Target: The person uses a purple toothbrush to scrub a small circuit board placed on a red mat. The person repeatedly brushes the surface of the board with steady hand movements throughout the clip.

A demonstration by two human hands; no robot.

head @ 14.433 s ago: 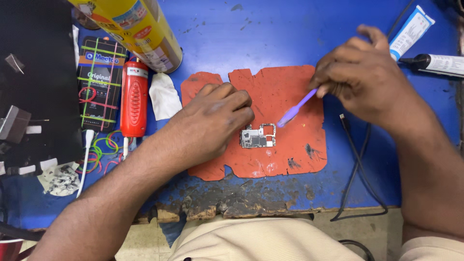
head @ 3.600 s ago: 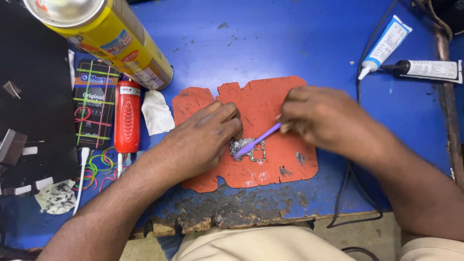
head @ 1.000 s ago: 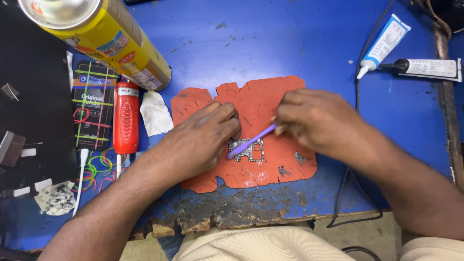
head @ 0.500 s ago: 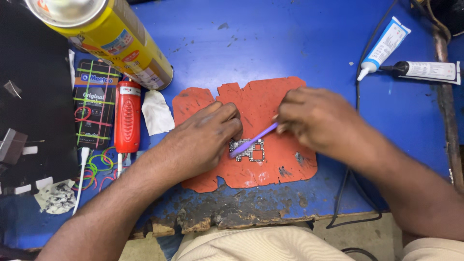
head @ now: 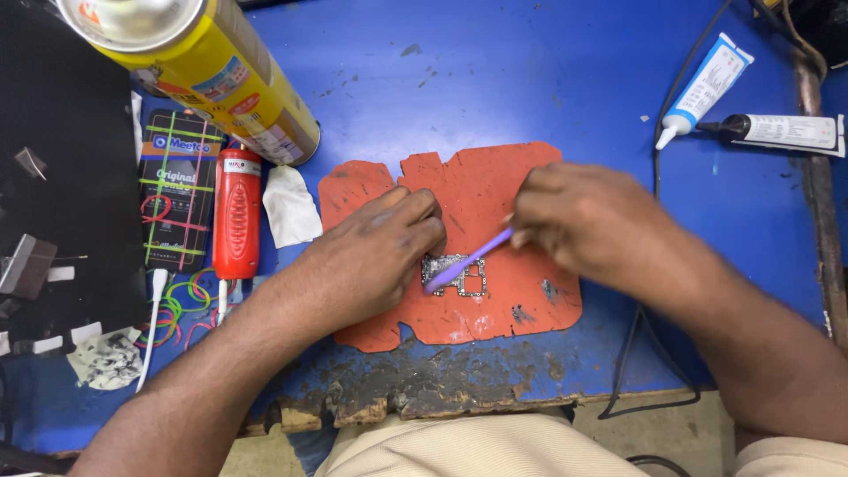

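Note:
A small circuit board (head: 461, 276) lies on an orange-red mat (head: 477, 190) on the blue table. My left hand (head: 371, 256) presses down on the board's left edge with its fingertips. My right hand (head: 587, 221) grips a purple brush (head: 468, 261) by its handle. The brush slants down to the left and its head rests on the board. My right hand is blurred.
A yellow spray can (head: 203, 66) lies at the back left, by a red cylindrical tool (head: 237, 212), a black package (head: 177, 199) and white tissue (head: 291, 208). Two glue tubes, one white (head: 707, 88) and one black-tipped (head: 782, 131), lie at the back right. A black cable (head: 632, 344) runs off the chipped front edge.
Over the last second the brush head has shifted slightly back and forth on the board. My left hand has stayed on the board.

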